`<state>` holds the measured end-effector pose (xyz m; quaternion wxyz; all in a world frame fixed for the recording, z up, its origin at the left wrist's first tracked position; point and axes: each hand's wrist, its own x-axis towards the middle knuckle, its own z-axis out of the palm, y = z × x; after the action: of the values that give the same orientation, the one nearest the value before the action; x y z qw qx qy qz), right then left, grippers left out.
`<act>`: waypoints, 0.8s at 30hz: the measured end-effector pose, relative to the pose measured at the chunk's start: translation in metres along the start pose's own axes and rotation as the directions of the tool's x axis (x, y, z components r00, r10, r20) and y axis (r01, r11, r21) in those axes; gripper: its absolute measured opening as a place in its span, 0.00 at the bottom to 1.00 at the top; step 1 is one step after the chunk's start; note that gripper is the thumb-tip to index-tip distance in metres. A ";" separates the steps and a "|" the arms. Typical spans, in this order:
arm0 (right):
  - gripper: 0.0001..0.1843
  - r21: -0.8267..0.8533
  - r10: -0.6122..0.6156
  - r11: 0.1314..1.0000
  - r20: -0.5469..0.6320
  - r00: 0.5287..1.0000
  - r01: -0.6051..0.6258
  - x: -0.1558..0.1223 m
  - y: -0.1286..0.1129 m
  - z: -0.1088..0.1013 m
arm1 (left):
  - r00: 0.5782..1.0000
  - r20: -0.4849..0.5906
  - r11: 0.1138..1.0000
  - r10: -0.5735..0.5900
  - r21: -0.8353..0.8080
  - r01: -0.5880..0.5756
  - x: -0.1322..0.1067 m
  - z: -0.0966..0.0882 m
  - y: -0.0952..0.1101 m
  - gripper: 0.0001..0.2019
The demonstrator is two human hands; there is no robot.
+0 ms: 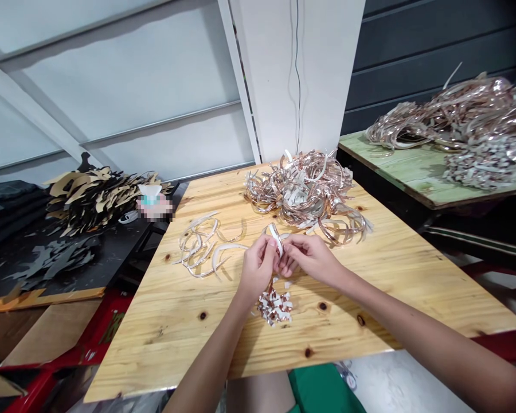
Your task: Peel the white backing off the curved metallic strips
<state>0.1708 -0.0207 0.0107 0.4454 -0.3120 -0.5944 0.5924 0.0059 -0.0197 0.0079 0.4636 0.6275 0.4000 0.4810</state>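
Observation:
A white and rose-gold strip (276,238) is pinched in my left hand (260,261), its upper end curling up above the fingers. Close against it, my right hand (309,255) has thumb and fingers pressed together at the strip's side; what those fingertips grip is partly hidden. Just under both hands lies a small heap of cut white and copper-coloured bits (275,307) on the wooden table (167,332). Several loose curled strips (198,244) rest to the left of my hands. Beyond them sits a large tangled pile of shiny rose-gold and white strips (303,186).
On the right, a green-topped table (395,163) carries more tangled strips (468,120). At left, a dark table (116,258) holds a heap of tan and black cut pieces (94,195) and grey scraps (55,261). An open cardboard box (51,332) stands below it. White wall panels rise behind.

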 end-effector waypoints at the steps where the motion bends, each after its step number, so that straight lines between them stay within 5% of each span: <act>1: 0.11 0.000 -0.005 1.000 0.007 1.000 0.005 0.000 0.000 0.000 | 1.000 -0.005 1.000 0.007 0.006 -0.007 0.000 0.000 0.000 0.18; 12: 0.11 -0.142 -0.061 0.988 -0.012 0.998 0.058 0.000 0.004 -0.001 | 0.999 -0.034 0.997 0.022 0.071 -0.020 -0.004 0.002 -0.001 0.17; 19: 0.12 -0.322 -0.188 0.937 -0.133 0.973 0.137 0.000 0.000 0.000 | 0.964 -0.217 0.972 0.156 0.208 -0.111 -0.005 0.002 -0.005 0.14; 24: 0.05 -0.496 -0.309 0.842 -0.121 0.943 0.212 -0.003 -0.001 0.003 | 0.925 -0.242 0.906 0.294 0.380 -0.188 -0.006 0.005 -0.004 0.11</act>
<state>0.1693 -0.0248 0.0112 0.4879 -0.3847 -0.7117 0.3278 0.0096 -0.0255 0.0018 0.2165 0.6663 0.4617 0.5441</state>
